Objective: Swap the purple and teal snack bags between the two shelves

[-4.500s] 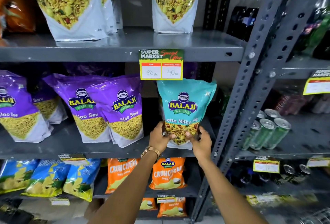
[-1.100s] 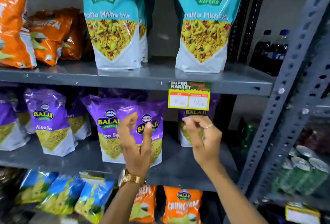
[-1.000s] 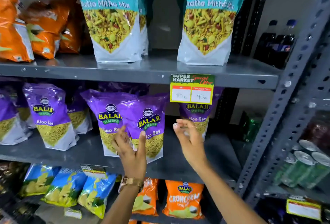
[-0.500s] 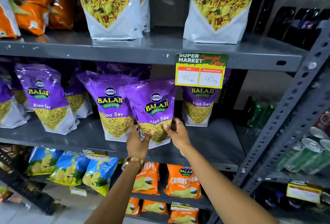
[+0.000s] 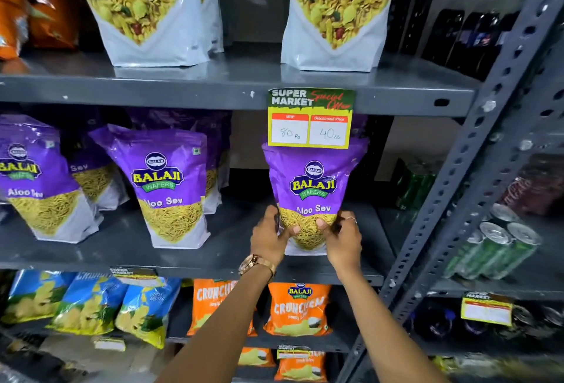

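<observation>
A purple Aloo Sev bag (image 5: 314,181) is held upright in front of the middle shelf (image 5: 122,256), just below the price tag. My left hand (image 5: 268,237) grips its lower left side and my right hand (image 5: 343,237) grips its lower right side. More purple bags stand on the same shelf, one (image 5: 166,184) in the middle and another (image 5: 33,181) at the far left. Two teal-topped mix bags (image 5: 146,7) (image 5: 338,10) stand on the upper shelf (image 5: 213,89), their tops cut off by the frame.
A yellow price tag (image 5: 310,118) hangs from the upper shelf edge. Orange chip bags (image 5: 297,309) and blue chip bags (image 5: 91,303) fill the lower shelf. A grey perforated upright (image 5: 464,175) stands at the right, with green cans (image 5: 494,248) and dark bottles (image 5: 476,34) beyond it.
Both hands have closed on a purple bag from the middle of the shelf and carried it to the right, in front of the price tag. The view tilted down slightly.
</observation>
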Motion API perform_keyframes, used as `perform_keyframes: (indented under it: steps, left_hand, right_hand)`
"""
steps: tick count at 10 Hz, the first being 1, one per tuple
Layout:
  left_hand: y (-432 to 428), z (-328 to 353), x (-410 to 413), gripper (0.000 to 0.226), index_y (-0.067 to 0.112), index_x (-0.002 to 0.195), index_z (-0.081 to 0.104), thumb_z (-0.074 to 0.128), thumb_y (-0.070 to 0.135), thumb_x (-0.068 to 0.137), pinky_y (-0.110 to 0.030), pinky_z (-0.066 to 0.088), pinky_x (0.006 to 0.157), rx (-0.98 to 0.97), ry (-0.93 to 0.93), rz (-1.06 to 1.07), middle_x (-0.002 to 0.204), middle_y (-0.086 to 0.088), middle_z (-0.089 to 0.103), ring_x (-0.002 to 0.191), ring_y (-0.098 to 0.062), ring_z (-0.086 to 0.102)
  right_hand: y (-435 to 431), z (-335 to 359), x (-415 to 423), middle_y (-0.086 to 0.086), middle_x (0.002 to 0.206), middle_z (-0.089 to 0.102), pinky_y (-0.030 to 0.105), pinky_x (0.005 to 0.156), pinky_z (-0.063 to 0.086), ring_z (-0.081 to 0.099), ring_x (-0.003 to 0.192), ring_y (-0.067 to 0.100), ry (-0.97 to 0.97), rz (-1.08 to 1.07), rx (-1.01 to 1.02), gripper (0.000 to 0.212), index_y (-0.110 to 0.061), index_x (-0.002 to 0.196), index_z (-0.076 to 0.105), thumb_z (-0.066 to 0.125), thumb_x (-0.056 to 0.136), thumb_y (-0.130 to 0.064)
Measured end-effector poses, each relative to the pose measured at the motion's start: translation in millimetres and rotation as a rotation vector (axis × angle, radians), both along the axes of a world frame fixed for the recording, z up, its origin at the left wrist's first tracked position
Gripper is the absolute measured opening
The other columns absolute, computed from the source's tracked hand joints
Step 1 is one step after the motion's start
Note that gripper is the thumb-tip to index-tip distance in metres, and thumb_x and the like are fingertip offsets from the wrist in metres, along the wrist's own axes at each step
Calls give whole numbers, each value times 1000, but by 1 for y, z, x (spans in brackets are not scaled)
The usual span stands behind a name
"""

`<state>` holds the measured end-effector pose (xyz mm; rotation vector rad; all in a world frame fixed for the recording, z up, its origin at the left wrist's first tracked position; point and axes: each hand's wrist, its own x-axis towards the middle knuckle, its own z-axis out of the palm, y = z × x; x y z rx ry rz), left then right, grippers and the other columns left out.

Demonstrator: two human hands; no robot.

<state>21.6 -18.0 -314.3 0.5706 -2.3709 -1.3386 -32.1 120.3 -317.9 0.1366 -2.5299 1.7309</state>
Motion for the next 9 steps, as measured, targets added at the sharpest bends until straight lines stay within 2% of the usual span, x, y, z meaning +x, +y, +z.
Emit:
perform_keyframes:
  steps: [2,3,4,6,7,8,9]
  left_hand:
    - [9,5,-12,49,15,113,48,75,39,79,-45,57,82,4,-46,-56,108,-12,74,100,-34,69]
    - [8,4,-13,47,17,114,46,71,40,82,-37,54,78,-22,-82,-68,111,-10,72,102,-33,68]
    - [9,6,-13,46,18,116,44,69,41,84,-42,55,79,-78,-101,-59,114,-10,71,104,-35,67]
    - [8,9,-12,54,22,121,39,63,52,84,-50,56,86,-135,-153,-72,120,-12,68,110,-37,64]
    - [10,9,-5,84,14,147,23,58,58,85,-50,39,113,-187,-202,-82,153,-17,40,143,-37,35]
    - [21,24,15,88,12,153,14,56,55,88,-40,22,121,-286,-78,-118,164,-8,21,153,-26,13]
    - [33,51,39,68,24,147,29,55,48,89,-38,38,115,-558,161,-187,157,4,36,151,-16,21]
  right_hand:
    - [5,6,-7,20,118,61,35,74,41,60,109,39,12,-33,128,41,-2,114,48,62,89,-32]
    - [4,8,-6,20,120,59,35,73,40,58,111,40,24,-30,188,41,-2,116,46,60,91,-31]
    - [4,11,-4,21,121,58,41,79,47,58,112,41,17,-41,205,43,-2,117,46,60,90,-32]
    - [9,20,-7,21,132,54,47,91,47,52,122,41,-39,15,277,54,-5,130,40,58,90,-37]
    - [18,22,2,23,149,37,50,107,38,30,141,39,64,14,439,80,-6,150,12,55,91,-39]
    - [32,45,29,16,156,31,43,112,33,18,148,30,271,61,400,74,-10,152,12,50,94,-36]
    - [46,89,57,-4,150,43,17,112,23,26,142,10,570,90,159,53,-21,144,39,43,95,-43]
